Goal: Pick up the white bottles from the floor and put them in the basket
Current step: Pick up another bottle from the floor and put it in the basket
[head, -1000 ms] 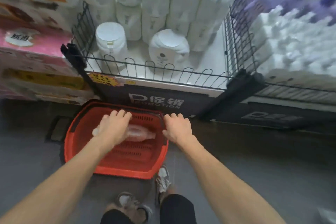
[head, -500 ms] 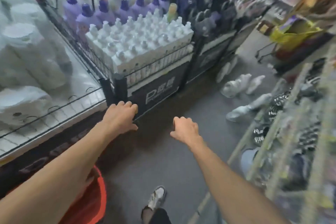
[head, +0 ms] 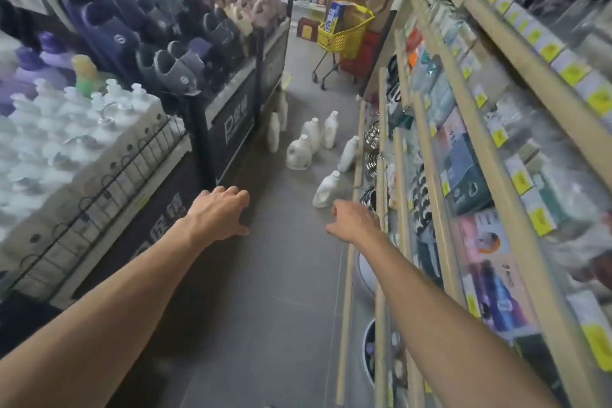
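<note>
Several white bottles stand on the grey aisle floor ahead. The nearest white bottle (head: pixel 326 189) is just beyond my right hand (head: pixel 356 220), close to the shelf base. A squat white jug (head: pixel 299 153) and taller white bottles (head: pixel 329 129) stand farther down the aisle, with one slim bottle (head: pixel 273 132) against the left display. My left hand (head: pixel 220 210) hovers over the floor with fingers loosely spread and holds nothing. My right hand is also empty, fingers relaxed. The red basket is out of view.
A wire bin of white pump bottles (head: pixel 76 129) and a slipper display (head: pixel 178 43) line the left. Stocked wooden shelves (head: pixel 463 142) run along the right. A yellow shopping trolley (head: pixel 344 33) stands at the aisle's far end.
I have turned right from the red basket, where my left hand set down a bottle, and now face down the aisle. Both empty hands reach forward toward the bottles on the floor.
</note>
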